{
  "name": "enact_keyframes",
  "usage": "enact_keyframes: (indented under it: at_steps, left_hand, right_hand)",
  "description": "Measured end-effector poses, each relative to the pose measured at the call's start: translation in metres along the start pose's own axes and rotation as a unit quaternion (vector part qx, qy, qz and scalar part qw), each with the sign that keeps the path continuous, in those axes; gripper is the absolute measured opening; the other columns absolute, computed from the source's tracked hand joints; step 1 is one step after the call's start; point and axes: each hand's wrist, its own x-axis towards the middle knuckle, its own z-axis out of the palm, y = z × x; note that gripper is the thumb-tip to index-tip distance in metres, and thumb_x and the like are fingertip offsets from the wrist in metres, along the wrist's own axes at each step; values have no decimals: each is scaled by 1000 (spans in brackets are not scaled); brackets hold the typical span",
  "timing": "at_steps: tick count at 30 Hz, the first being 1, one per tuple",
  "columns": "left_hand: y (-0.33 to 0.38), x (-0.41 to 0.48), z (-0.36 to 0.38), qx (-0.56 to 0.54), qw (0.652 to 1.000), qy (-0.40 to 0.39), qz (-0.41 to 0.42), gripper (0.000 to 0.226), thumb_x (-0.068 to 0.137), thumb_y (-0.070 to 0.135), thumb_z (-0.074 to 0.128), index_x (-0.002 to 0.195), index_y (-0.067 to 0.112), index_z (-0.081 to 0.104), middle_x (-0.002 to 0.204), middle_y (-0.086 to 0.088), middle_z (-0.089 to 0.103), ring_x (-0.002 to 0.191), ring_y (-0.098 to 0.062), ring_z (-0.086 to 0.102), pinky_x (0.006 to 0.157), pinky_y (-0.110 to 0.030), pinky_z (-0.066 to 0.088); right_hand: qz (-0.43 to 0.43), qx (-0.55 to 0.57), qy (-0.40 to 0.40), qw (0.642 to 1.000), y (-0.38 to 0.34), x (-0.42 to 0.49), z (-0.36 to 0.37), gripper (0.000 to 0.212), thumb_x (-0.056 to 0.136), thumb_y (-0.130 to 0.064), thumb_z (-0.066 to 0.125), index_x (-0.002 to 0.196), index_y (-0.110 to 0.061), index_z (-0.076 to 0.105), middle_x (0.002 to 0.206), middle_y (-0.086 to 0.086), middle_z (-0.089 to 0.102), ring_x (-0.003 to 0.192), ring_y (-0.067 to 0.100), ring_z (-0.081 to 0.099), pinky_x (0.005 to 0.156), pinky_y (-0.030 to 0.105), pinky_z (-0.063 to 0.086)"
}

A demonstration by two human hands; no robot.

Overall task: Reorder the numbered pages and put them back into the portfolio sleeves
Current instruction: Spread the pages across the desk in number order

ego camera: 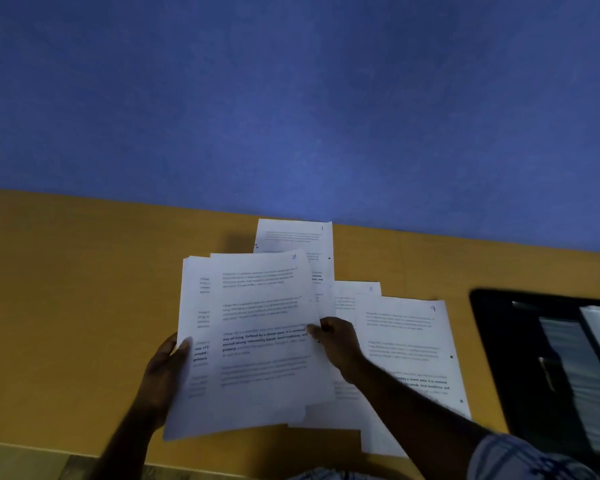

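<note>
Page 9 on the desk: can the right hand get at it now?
Probably yes: page 9 lies just beside the right hand, though its fingers pinch a held sheet.

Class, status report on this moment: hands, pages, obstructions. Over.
Left hand holds stack. Right hand pinches top sheet. Page 1, page 9 on table. Portfolio right, untouched.

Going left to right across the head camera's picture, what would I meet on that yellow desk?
left hand → held stack of pages → right hand → page marked 9 → black portfolio
</note>
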Motion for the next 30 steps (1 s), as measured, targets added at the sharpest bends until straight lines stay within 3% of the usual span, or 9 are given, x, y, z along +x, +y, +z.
enact_keyframes:
  at_steps: [3,6,11,14,18,23,26,30]
  left_hand:
    - [-3,8,1,-17,1000,-4,-17,28,102,18,49,124,5,60,115,-25,67,89,-41,68,70,-48,57]
    - [-5,16,5,-14,1000,-2,-17,28,102,15,47,123,2,60,112,-25,69,86,-38,69,66,-44,60]
    - [-4,26,16,15,1000,6,-3,22,102,14,47,114,6,64,101,-17,74,76,-26,71,59,-33,59]
    - [-3,33,20,16,1000,1,-10,25,102,15,47,118,5,63,106,-20,72,83,-31,71,62,-35,60]
    - [-5,41,23,-10,1000,5,-25,24,102,12,47,117,1,62,109,-23,70,84,-31,70,66,-33,60]
    - [-8,43,25,-26,999,12,-36,23,102,7,44,117,-3,59,105,-21,71,79,-26,71,63,-30,60]
    - [-7,46,26,-26,999,15,-46,24,102,6,43,117,-5,58,106,-23,70,80,-26,71,65,-32,60]
    - [-3,41,36,-4,1000,15,-25,21,101,4,43,108,0,62,95,-14,75,74,-19,72,61,-26,59]
  right_hand:
    - [15,29,29,999,3,15,-18,22,87,-20,74,68,-12,64,71,3,66,66,15,58,60,28,44]
    - [19,38,59,997,7,32,-40,20,86,-20,74,70,-10,68,74,7,71,67,17,61,63,33,49]
    - [28,58,127,990,10,57,-84,29,88,-13,72,62,-14,60,62,0,55,60,14,45,53,24,33]
    - [22,27,148,988,8,73,-111,32,89,-14,71,60,-16,58,59,-1,53,58,13,44,52,25,32]
    - [31,14,172,985,7,95,-137,20,89,-15,70,70,-13,67,71,4,63,65,18,54,59,27,40]
    - [42,-36,208,977,4,111,-149,16,91,-18,68,78,-7,67,75,7,63,74,23,58,56,28,37]
    - [46,-69,234,969,7,117,-155,18,92,-21,66,89,-4,71,86,11,67,82,27,61,67,28,39]
    - [60,-94,247,963,10,122,-161,22,92,-24,65,95,-3,71,96,16,70,89,31,63,69,28,39]
